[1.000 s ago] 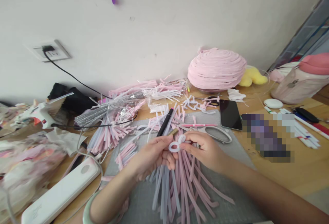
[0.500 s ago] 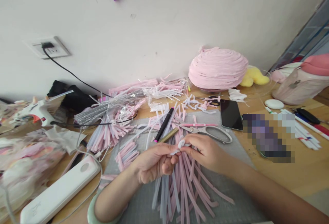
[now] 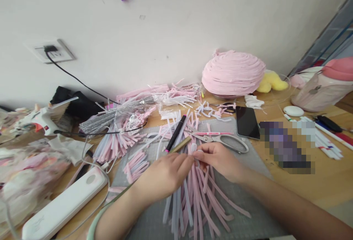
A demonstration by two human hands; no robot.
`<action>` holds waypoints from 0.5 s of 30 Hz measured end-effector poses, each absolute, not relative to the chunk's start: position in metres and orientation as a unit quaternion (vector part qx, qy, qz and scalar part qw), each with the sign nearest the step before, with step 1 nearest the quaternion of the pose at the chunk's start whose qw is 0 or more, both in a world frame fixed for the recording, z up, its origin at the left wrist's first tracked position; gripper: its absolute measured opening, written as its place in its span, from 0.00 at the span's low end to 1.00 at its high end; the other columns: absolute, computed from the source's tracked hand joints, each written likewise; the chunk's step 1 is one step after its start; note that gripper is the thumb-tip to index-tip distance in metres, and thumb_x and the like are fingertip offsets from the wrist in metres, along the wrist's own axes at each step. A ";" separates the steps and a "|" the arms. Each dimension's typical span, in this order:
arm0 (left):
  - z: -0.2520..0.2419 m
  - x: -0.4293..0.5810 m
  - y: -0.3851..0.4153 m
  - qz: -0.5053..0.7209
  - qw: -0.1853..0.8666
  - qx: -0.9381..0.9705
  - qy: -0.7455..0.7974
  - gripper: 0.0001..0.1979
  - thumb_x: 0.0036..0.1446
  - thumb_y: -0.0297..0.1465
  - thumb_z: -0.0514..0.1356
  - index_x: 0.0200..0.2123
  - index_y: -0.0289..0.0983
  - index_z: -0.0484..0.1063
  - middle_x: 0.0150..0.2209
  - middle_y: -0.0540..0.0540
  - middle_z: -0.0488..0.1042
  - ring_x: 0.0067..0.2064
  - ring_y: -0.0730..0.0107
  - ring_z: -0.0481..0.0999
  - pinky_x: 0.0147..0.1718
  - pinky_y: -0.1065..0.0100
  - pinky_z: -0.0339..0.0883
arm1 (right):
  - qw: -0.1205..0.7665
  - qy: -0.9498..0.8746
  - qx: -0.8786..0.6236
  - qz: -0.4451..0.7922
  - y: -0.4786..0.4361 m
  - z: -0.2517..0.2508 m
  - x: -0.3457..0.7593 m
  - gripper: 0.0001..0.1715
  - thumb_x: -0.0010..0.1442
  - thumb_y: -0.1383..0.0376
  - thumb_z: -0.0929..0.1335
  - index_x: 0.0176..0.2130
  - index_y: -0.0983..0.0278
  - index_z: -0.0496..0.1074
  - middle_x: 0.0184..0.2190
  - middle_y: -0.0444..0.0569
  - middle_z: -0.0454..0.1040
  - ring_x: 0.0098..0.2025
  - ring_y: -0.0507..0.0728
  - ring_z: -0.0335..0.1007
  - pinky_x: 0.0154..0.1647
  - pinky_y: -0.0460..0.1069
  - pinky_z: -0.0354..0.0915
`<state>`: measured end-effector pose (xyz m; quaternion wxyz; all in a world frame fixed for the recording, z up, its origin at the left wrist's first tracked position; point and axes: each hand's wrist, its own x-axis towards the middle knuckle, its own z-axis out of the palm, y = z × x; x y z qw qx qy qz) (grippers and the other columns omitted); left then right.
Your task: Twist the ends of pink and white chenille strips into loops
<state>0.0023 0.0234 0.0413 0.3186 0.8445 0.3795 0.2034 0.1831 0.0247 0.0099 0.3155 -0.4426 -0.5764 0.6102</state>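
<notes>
Between my two hands is a short, curled white fuzzy stem, a pipe cleaner (image 3: 194, 147), with its looped end standing up above my fingers. My right hand (image 3: 217, 159) pinches it between thumb and forefinger. My left hand (image 3: 168, 175) has its back turned up, and its bent fingers meet the same piece from the left; the fingertips are partly hidden. Below both hands, long pink and pale-lilac pipe cleaners (image 3: 197, 203) fan out over a grey cutting mat (image 3: 248, 203). Just beyond lie a black marker (image 3: 175, 134) and grey-handled scissors (image 3: 234, 141).
At the left are a white glue gun (image 3: 44, 120), a long white device (image 3: 66, 199) with cables and plastic bags. Bundled stems (image 3: 118, 144) lie behind the mat. A pink ribbed dome (image 3: 234, 72), a phone (image 3: 247, 122), white pens (image 3: 329, 140) and a pink-lidded jug (image 3: 317, 89) stand or lie right.
My left hand has rolled over, from fingers and palm partly showing to its back facing up. My right hand stays nearly in place, and the white loop sits slightly higher.
</notes>
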 end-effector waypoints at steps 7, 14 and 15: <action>0.033 0.009 0.033 0.208 0.674 0.548 0.450 0.20 0.56 0.43 0.49 0.25 0.33 0.67 0.21 0.48 0.69 0.18 0.76 0.67 0.20 0.73 0.59 | 0.411 -0.740 -0.416 0.331 0.023 0.006 0.185 0.14 0.59 0.61 0.62 0.25 0.65 0.65 0.23 0.45 0.67 0.27 0.50 0.64 0.29 0.44 0.60; 0.032 0.013 0.033 0.216 0.850 0.299 0.377 0.08 0.44 0.30 0.64 0.24 0.31 0.68 0.18 0.54 0.65 0.15 0.85 0.61 0.17 0.79 0.54 | 0.431 -0.807 -0.346 0.209 0.020 0.006 0.189 0.09 0.60 0.65 0.60 0.33 0.64 0.68 0.30 0.51 0.72 0.35 0.53 0.68 0.36 0.47 0.63; 0.033 0.013 0.032 0.229 0.828 0.333 0.390 0.08 0.44 0.30 0.64 0.24 0.32 0.68 0.18 0.53 0.66 0.16 0.85 0.61 0.18 0.78 0.53 | 0.428 -0.800 -0.360 0.217 0.020 0.006 0.189 0.09 0.60 0.64 0.61 0.33 0.64 0.68 0.30 0.50 0.72 0.34 0.53 0.67 0.35 0.47 0.63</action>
